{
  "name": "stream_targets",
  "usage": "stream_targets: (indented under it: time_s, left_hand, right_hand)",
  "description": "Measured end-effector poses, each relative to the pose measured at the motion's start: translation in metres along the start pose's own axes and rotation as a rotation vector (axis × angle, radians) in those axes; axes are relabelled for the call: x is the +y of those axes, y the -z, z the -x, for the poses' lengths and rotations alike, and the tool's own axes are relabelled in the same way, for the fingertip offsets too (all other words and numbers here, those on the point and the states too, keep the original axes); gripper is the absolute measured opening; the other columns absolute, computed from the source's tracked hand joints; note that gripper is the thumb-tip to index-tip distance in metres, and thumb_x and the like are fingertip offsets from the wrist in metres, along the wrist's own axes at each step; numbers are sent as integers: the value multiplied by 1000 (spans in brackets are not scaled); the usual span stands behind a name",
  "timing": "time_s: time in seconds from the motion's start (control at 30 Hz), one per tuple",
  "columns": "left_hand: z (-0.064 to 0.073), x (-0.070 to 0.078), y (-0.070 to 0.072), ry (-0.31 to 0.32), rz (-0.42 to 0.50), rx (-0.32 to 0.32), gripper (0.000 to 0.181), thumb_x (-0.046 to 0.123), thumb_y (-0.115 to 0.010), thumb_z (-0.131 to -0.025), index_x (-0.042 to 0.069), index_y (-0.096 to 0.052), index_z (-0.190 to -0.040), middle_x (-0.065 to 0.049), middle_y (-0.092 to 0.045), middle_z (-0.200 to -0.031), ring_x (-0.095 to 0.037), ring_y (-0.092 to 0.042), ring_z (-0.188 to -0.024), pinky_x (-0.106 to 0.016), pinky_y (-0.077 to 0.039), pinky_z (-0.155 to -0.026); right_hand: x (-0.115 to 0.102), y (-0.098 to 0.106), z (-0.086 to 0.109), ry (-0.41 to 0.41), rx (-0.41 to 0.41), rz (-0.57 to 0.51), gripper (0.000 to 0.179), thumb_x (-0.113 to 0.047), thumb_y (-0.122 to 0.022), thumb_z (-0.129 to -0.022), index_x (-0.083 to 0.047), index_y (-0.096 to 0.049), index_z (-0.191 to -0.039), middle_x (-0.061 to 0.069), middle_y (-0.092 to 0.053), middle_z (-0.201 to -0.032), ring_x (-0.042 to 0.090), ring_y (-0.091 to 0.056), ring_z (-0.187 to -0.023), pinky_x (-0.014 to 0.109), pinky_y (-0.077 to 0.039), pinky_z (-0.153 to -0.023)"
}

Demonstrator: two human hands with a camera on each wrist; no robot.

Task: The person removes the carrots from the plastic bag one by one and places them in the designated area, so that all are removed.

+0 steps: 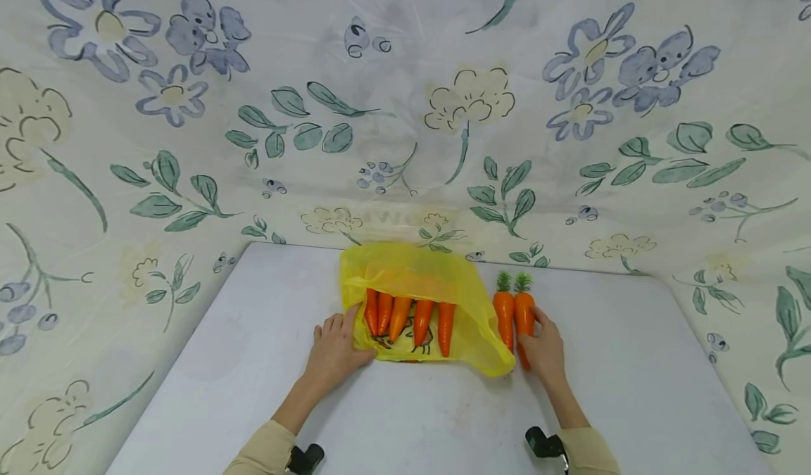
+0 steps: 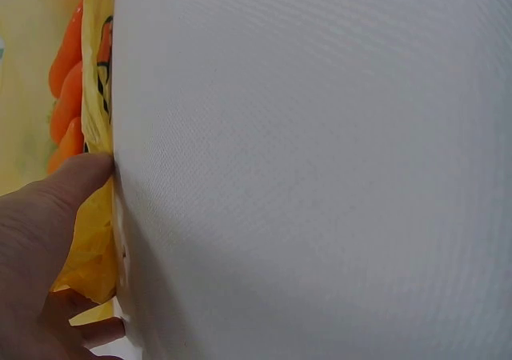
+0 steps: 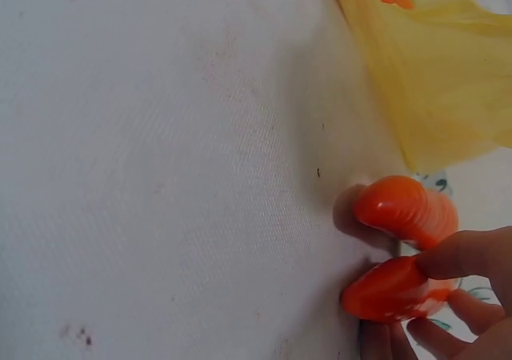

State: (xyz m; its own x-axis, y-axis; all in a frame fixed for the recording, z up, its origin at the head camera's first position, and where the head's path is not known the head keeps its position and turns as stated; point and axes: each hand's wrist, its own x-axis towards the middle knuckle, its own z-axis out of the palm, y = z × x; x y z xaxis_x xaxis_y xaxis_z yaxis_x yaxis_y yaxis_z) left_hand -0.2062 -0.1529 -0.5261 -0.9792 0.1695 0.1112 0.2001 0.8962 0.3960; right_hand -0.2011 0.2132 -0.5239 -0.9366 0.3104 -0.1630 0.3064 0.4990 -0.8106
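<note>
A yellow plastic bag [image 1: 405, 264] lies with its mouth toward me, several toy carrots [image 1: 400, 317] side by side inside it. My left hand [image 1: 336, 352] grips the bag's left edge; in the left wrist view the thumb [image 2: 76, 176] lies on the yellow plastic and fingers show beyond it. To the right of the bag, two more carrots with green tops lie next to each other. The outer carrot [image 1: 524, 313] is held between the thumb and fingers of my right hand [image 1: 543, 348]. The inner carrot [image 3: 404, 208] lies beside it, close to the bag.
Everything sits on a white table [image 1: 431, 419], whose far edge meets a flowered cloth [image 1: 405, 144] hanging behind and at both sides. Small dark marks [image 3: 84, 336] dot the tabletop. A black wrist device [image 1: 543, 442] is on each forearm.
</note>
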Motion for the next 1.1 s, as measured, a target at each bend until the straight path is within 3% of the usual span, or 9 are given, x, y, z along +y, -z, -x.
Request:
stream_targets:
  time_s: [0.17,0.67,1.1]
  left_hand:
    - [0,1,2,14,-3,-17,90,44,-74,-71,9,-30,-141,-22,-47,-123,-40,-39,-118,-67,-23,-97]
    - [0,2,2,24,-4,-34,90,44,-73,-71,10,-28,-142,-22,-46,-124,-40,-38,-119,-67,-21,-98]
    - [1,3,2,27,1,-33,89,42,-74,-71,10,-29,-141,-21,-46,-124,-40,-38,-119,-68,-21,-98]
  right_hand:
    - [-3,-2,0,8,-14,12,65,-3,-49,-82,-4,-27,-144,21,-33,-142,38,-31,-128,54,-28,-104]
    - [-4,-1,3,-24,-62,-13,64,-5,-52,-84,-10,-28,-143,24,-36,-138,39,-44,-115,50,-42,-94]
    - [-7,2,7,-25,-77,-25,62,-8,-54,-85,-11,-30,-143,25,-39,-136,39,-48,-111,49,-44,-91]
